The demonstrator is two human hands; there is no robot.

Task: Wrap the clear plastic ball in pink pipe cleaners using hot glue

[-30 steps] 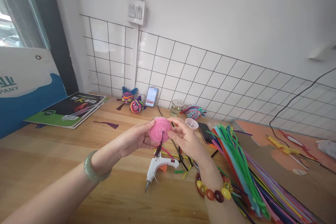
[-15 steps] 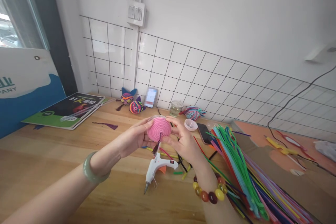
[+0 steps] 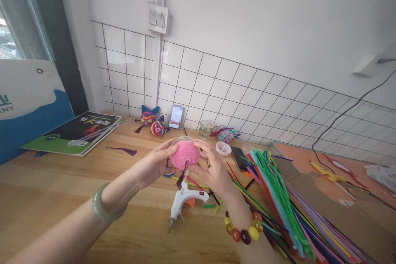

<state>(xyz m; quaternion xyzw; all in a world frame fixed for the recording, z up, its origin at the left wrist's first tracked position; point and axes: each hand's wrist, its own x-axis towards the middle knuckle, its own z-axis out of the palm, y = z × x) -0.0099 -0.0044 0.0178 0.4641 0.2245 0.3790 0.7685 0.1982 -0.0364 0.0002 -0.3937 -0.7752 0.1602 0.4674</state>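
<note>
Between both hands is a round pink ball wound in coiled pipe cleaner, with a clear rim along its top. A dark tassel hangs from the centre of the coil. My left hand is closed on the ball's left side, thumb on its upper edge. On the right side, my right hand grips it with thumb and fingers. Just below, a white glue gun lies on the wooden table, its nozzle pointing toward me. Cut bits of pipe cleaner are scattered around the glue gun.
A large bundle of colourful pipe cleaners lies at right. Along the wall are wrapped ornaments, a propped phone, a glass jar, a small white bowl and a dark phone. A purple tassel and a book lie left.
The view has shifted slightly, so everything sits a little further left and lower. Both hands keep their hold on the pink ball, which has tipped only slightly, if at all.
</note>
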